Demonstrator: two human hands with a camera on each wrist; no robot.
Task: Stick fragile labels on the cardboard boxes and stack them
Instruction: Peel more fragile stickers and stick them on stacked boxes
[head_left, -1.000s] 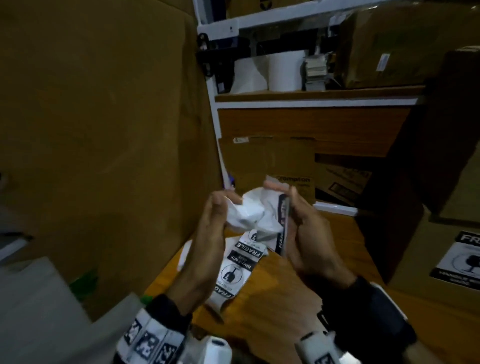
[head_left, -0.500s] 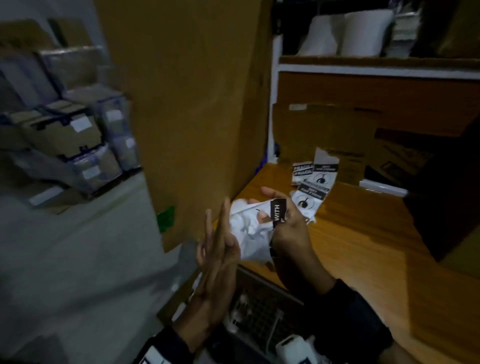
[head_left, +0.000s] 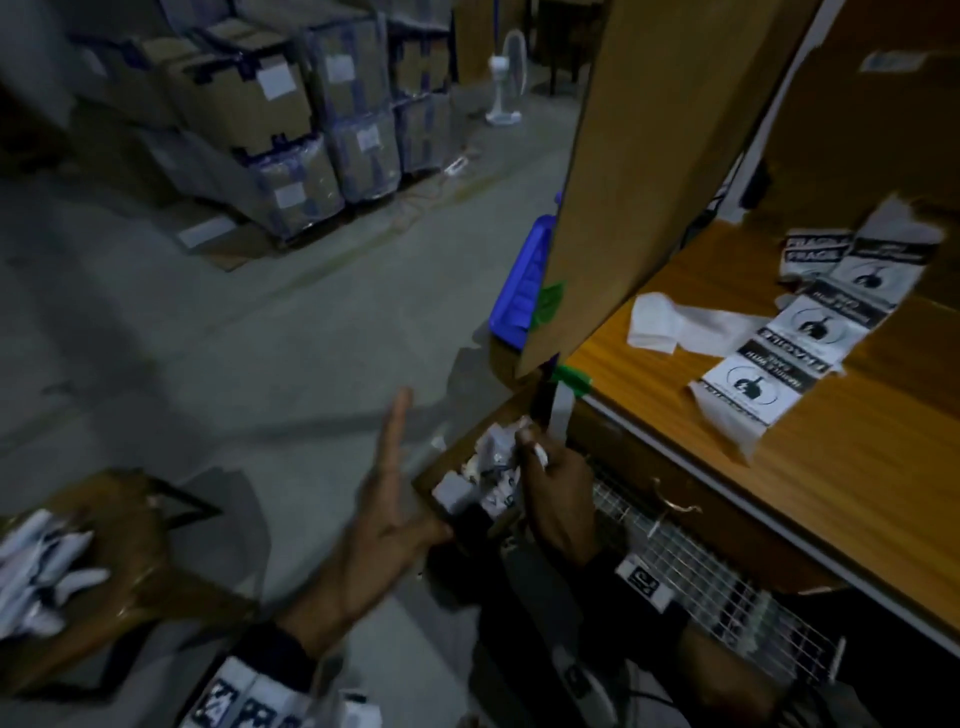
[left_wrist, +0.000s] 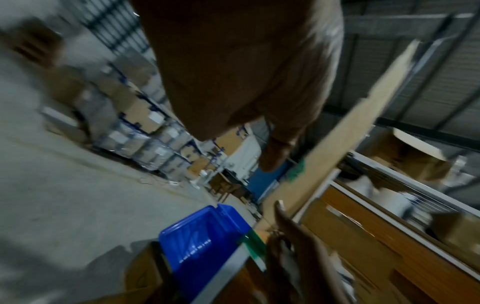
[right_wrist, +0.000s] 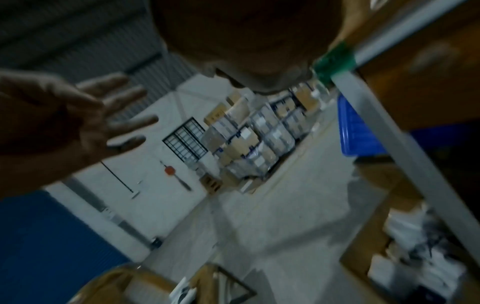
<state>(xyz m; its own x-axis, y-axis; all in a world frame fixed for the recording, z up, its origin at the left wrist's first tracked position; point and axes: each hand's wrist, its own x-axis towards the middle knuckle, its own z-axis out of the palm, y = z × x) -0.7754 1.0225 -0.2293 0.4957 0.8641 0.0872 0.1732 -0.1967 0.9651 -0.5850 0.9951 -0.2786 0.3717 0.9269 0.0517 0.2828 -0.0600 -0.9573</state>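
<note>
Both hands have dropped below the desk (head_left: 779, 415) edge. Left hand (head_left: 384, 514) is flat, fingers straight, holding nothing. Right hand (head_left: 556, 493) pinches crumpled paper (head_left: 493, 462) over a small box (head_left: 457, 467) beside the desk. Labels (head_left: 810, 327) lie on the desk top.

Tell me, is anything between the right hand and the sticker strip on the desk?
Yes. The right hand grips crumpled paper low beside the desk, so the desk's edge lies between it and the label strip on top. Nothing else visible blocks it.
</note>
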